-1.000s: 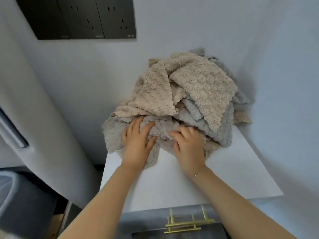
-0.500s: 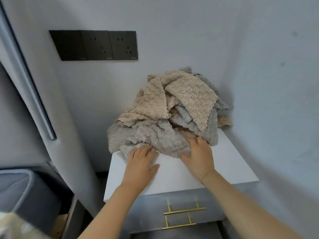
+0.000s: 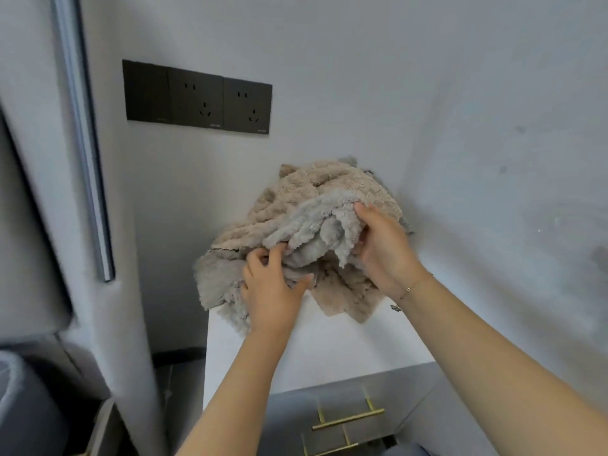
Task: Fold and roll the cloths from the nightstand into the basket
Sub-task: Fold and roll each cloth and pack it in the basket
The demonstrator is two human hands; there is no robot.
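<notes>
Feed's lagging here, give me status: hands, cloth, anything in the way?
Both hands, left and right, grip the grey cloth. It's lifted off the beige pile on the nightstand. Nothing blocking.

1. We cannot see the fingertips of our left hand (image 3: 273,291); they are buried in the grey cloth (image 3: 316,225).
2. Our right hand (image 3: 383,248) covers part of the beige cloths (image 3: 332,182).
3. The pile hides the back of the nightstand (image 3: 329,350).
4. The dark shape (image 3: 23,406) at lower left is blurred and cut off.
5. The picture's bottom edge clips the lower brass handle (image 3: 332,449).
</notes>
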